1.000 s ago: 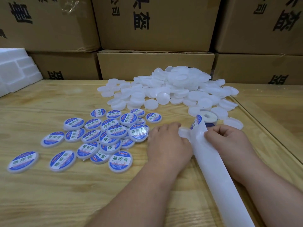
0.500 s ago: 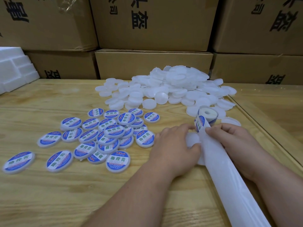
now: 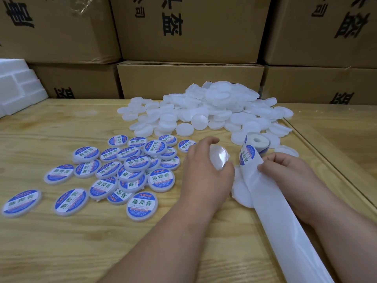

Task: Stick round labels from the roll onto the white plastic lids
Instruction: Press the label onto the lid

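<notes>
My left hand [image 3: 204,170] grips a plain white lid [image 3: 219,158] by its rim, lifted off the table. My right hand [image 3: 285,176] pinches the white backing strip [image 3: 271,201] just below a blue-and-white round label [image 3: 247,155] that is curling off the strip. The label roll [image 3: 258,142] stands right behind it. A heap of plain white lids [image 3: 214,111] lies at the back of the table. Several labelled lids [image 3: 126,166] are scattered to the left. Two plain lids [image 3: 240,193] lie partly under the strip.
Stacked cardboard boxes [image 3: 191,78] wall the far edge of the wooden table [image 3: 61,242]. White foam blocks [image 3: 18,86] sit at the back left. The spent backing strip trails off toward the lower right. A seam in the tabletop [image 3: 326,160] runs along the right side.
My left hand has lifted a plain lid from beside the strip and turned it toward the label. My right hand has held its pinch on the strip, and the roll has shifted slightly.
</notes>
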Demonstrator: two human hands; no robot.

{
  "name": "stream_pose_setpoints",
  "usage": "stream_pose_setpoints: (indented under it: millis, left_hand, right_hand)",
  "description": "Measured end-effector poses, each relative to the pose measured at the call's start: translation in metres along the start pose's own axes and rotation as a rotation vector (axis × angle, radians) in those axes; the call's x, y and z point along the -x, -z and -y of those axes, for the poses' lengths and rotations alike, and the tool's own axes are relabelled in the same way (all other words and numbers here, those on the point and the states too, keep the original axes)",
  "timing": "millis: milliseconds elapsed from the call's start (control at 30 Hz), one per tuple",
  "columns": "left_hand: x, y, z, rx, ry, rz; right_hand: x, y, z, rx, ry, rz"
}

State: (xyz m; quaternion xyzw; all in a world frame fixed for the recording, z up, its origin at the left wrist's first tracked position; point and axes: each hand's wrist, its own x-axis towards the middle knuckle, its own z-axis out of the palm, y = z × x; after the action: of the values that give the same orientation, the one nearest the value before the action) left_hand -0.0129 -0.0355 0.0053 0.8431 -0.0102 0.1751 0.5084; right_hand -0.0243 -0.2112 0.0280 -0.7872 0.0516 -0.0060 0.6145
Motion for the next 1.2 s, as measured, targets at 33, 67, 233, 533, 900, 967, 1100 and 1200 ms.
stream_pose_setpoints:
  millis: [33,67,233,533,900,967,1100,1200]
  left_hand:
    - [0.0,0.0,0.0,0.016,-0.015,0.007]
    - [0.0,-0.001,0.0,0.022,-0.023,0.019]
    - [0.0,0.0,-0.001,0.028,0.019,0.049]
    - [-0.001,0.001,-0.002,0.253,0.034,-0.037]
    - [0.003,0.001,-0.009,0.294,-0.057,0.191]
    - [0.003,0.001,-0.009,0.261,-0.065,0.233]
    - [0.002,-0.001,-0.007,0.238,-0.059,0.216]
    - [0.002,-0.002,-0.006,0.224,-0.07,0.194]
  right_hand:
    - [0.0,0.0,0.0,-0.003,0.004,0.003]
    - [0.001,-0.001,0.001,-0.009,0.007,0.009]
    - [0.004,-0.002,0.004,-0.071,0.021,0.038]
    - [0.006,-0.008,0.002,-0.165,0.08,-0.015]
    - [0.007,-0.016,0.0,-0.094,0.193,0.071]
    - [0.008,-0.016,0.0,-0.075,0.196,0.075]
    - [0.009,-0.017,0.002,-0.061,0.206,0.081]
    - [0.01,-0.017,0.002,-0.055,0.212,0.084]
